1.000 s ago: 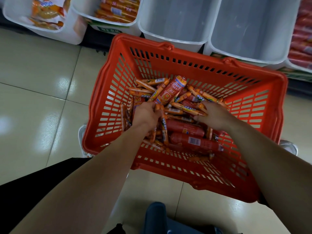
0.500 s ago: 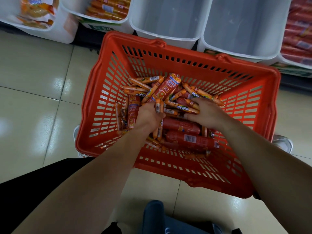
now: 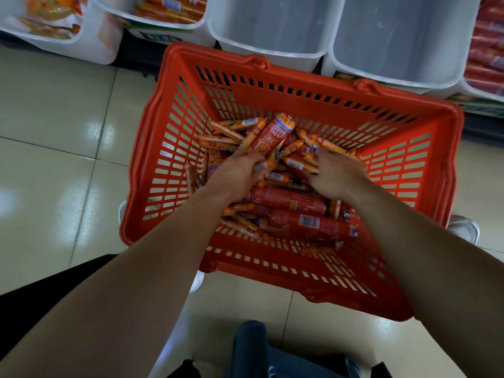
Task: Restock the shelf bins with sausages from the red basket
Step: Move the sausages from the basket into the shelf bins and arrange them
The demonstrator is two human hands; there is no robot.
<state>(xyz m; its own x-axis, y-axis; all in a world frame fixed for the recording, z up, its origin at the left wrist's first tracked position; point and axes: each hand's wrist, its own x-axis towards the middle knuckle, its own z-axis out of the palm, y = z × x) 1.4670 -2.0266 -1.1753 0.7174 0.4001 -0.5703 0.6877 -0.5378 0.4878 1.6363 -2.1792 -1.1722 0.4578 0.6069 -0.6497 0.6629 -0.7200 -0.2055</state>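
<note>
The red basket (image 3: 191, 85) sits in front of me with a heap of sausages inside. Thin orange sausages (image 3: 234, 124) lie on top, and thick red sausages (image 3: 289, 199) lie nearer to me. Both hands are down in the heap. My left hand (image 3: 236, 173) has its fingers curled round a few thin orange sausages (image 3: 263, 166). My right hand (image 3: 335, 173) lies on the thin sausages at the right with fingers bent into them; its grip is hidden. A large orange-labelled sausage (image 3: 275, 133) stands tilted between the hands.
White shelf bins line the top: two bare ones (image 3: 270, 28) (image 3: 403, 39) right behind the basket, one with orange sausages (image 3: 174, 9) to the left, one with bagged goods (image 3: 54, 20) at far left, red sausages (image 3: 488, 45) at far right. Tiled floor (image 3: 54, 132) lies left.
My left hand has closed round thin sausages and shifted a little farther into the heap. My right hand has moved leftward and farther in, over the thin sausages.
</note>
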